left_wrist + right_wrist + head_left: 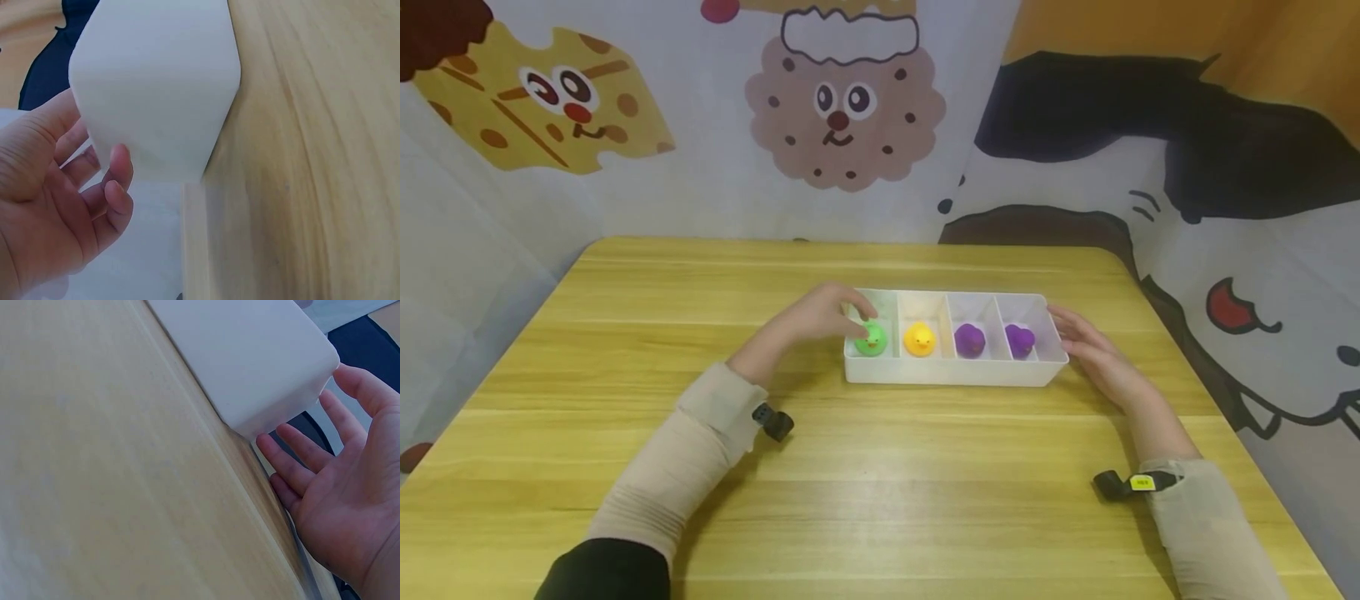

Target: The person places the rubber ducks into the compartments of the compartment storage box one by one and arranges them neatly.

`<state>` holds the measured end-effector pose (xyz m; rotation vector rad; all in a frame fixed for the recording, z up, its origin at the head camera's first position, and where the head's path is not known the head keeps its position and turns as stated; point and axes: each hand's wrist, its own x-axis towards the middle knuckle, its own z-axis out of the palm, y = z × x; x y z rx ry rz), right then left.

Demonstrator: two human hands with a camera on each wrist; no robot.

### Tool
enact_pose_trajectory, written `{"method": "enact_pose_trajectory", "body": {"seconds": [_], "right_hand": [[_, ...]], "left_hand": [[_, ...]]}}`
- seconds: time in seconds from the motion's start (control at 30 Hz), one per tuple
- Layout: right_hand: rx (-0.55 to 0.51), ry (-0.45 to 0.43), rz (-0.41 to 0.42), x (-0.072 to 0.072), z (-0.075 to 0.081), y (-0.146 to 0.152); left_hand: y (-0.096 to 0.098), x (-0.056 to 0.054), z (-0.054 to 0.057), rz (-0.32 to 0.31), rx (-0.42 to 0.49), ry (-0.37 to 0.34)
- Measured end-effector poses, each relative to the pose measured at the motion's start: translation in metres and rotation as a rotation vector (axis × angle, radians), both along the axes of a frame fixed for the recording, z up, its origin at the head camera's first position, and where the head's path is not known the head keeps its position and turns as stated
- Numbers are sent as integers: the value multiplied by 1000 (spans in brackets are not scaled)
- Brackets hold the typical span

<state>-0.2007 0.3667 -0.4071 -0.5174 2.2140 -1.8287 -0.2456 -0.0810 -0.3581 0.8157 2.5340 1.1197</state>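
A white box [946, 372] with compartments in a row stands on the table. From left to right it holds a green rubber duck [871, 340], a yellow rubber duck [920, 339] and two rounded purple toys [970, 341]. My left hand [825, 312] reaches over the box's left end. Its thumb and index finger, spread apart, are right at the green duck's head; the other fingers curl loosely outside the end wall [153, 94]. At the opposite end, my right hand [1097, 354] rests its relaxed fingers [290, 464] against the box, thumb at the rim.
The wooden table [850, 500] has its far edge behind the box, against a cloth [700, 200] printed with cartoon figures. Small black devices [772, 422] are strapped to both sleeved wrists.
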Motion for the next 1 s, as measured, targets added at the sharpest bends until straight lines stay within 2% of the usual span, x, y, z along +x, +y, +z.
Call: {"method": "enact_pose_trajectory", "body": {"seconds": [0.27,0.6,0.87,1.0], "right_hand": [[-14,9,8,-1,-1,-1],[-25,5,11,-2,-3,1],[-39,24,22,0,-4,4],[-62,48,19,3,0,7]], "left_hand": [[-10,9,5,16,66,13],[-27,16,4,56,140,42],[-41,23,2,60,158,55],[-53,26,1,67,136,62]]}}
